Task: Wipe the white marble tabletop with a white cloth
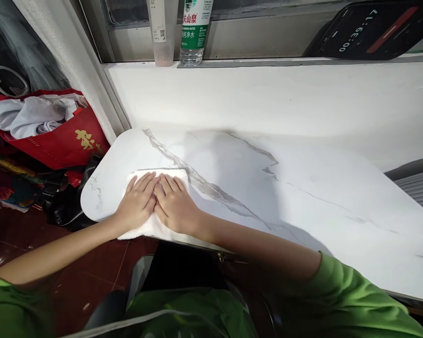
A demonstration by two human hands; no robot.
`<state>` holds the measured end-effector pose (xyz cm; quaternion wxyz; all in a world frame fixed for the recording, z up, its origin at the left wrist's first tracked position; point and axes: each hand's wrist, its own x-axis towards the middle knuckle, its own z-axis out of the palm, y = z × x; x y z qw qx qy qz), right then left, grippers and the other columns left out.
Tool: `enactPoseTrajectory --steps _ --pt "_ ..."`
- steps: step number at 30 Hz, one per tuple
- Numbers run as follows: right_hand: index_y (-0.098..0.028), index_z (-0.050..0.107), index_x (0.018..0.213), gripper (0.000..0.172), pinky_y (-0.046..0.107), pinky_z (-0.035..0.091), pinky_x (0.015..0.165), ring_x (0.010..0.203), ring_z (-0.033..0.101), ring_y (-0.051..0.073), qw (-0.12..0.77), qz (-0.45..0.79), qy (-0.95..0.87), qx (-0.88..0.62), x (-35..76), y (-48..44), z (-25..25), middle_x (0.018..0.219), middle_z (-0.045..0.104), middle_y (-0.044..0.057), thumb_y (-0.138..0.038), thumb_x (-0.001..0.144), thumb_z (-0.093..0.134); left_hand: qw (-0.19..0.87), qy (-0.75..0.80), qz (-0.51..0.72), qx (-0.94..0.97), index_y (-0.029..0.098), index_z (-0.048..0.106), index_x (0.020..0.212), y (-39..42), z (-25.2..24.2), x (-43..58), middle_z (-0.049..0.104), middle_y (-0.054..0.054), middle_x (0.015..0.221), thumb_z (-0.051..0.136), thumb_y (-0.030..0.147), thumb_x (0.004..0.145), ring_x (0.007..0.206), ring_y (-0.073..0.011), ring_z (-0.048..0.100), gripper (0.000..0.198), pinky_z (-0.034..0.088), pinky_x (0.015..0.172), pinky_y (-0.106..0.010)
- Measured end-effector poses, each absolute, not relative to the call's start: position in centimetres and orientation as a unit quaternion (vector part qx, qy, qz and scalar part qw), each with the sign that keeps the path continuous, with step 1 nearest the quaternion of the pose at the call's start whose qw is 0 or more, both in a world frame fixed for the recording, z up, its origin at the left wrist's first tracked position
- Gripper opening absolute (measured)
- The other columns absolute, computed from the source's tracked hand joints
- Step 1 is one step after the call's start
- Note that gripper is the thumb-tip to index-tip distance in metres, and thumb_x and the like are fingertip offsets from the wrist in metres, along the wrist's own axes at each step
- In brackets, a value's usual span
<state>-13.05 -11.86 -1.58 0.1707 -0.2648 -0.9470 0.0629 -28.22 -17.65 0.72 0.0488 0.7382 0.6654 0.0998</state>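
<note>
Side by side, both hands lie flat on a white cloth (158,228) near the left end of a white marble-patterned table (232,173). My left hand (137,199) has its fingers stretched out, pointing up and to the right. Its fingertips touch those of my right hand (176,202), whose fingers are also extended and rest on the cloth. Part of the cloth hangs at the table's front edge. Nothing is gripped by either hand.
On the window ledge stand a clear plastic cup (163,47) and a water bottle (193,35). A phone (377,30) showing a timer leans at the upper right. A red bag (66,141) with white fabric and a black bag (61,202) sit left of the table.
</note>
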Motion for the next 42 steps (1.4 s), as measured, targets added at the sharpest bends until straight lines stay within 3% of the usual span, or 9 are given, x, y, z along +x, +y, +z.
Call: enactPoseTrajectory --steps 9,15,20,26,34,42 --pt "-0.002 0.058 0.132 0.048 0.046 0.031 0.115 0.133 0.048 0.032 0.203 0.05 -0.936 -0.284 -14.6 -1.0 -2.1 0.142 0.056 0.022 -0.021 0.092 0.039 0.032 0.674 0.148 0.723 0.016 0.043 0.145 -6.4 -0.5 -28.7 0.048 -0.013 0.153 0.03 0.022 0.095 0.143 -0.0262 0.04 0.052 0.024 0.121 -0.05" --pt "-0.005 0.056 0.135 0.048 0.041 0.028 0.115 0.133 0.048 0.027 0.196 0.046 -0.911 -0.36 -14.1 7.9 -2.2 0.144 0.056 0.018 -0.015 0.093 0.034 0.034 0.653 0.17 0.737 0.015 0.052 0.133 4.1 -0.3 -27.3 0.06 -0.013 0.139 0.031 0.014 0.093 0.133 -0.0252 0.05 0.045 0.031 0.116 -0.045" --pt "-0.008 0.054 0.138 0.05 0.041 0.028 0.115 0.134 0.046 0.026 0.207 0.062 -0.895 -0.39 -13.1 10.4 -2.5 0.145 0.056 0.015 -0.016 0.095 0.03 0.041 0.65 0.18 0.737 0.015 0.053 0.134 6.9 -0.3 -26.0 0.059 -0.012 0.141 0.031 0.013 0.094 0.132 -0.024 0.051 0.045 0.03 0.115 -0.042" --pt "-0.004 0.053 0.138 0.051 0.043 0.028 0.116 0.137 0.044 0.029 0.191 0.045 -0.903 -0.382 -11.6 8.1 -2.6 0.148 0.052 0.017 -0.018 0.094 0.031 0.036 0.636 0.177 0.75 0.016 0.052 0.134 4.2 -0.3 -25.1 0.059 -0.012 0.14 0.031 0.014 0.093 0.133 -0.0239 0.05 0.045 0.031 0.115 -0.043" --pt "0.0 0.053 0.138 0.054 0.05 0.029 0.117 0.138 0.044 0.034 0.181 -0.004 -0.926 -0.332 -6.2 -3.1 -2.8 0.147 0.052 0.023 -0.024 0.094 0.034 0.03 0.632 0.133 0.763 0.009 0.04 0.147 -7.6 -0.6 -20.8 0.043 -0.017 0.156 0.03 0.019 0.096 0.148 -0.028 0.034 0.054 0.019 0.123 -0.05" --pt "-0.003 0.056 0.139 0.057 0.054 0.032 0.119 0.142 0.041 0.034 0.192 0.005 -0.924 -0.33 -1.6 -12.3 -2.8 0.148 0.051 0.023 -0.027 0.091 0.034 0.04 0.595 0.14 0.791 0.015 0.039 0.15 -16.2 -0.1 -17.3 0.044 -0.013 0.156 0.028 0.022 0.098 0.15 -0.0268 0.031 0.054 0.018 0.126 -0.051"
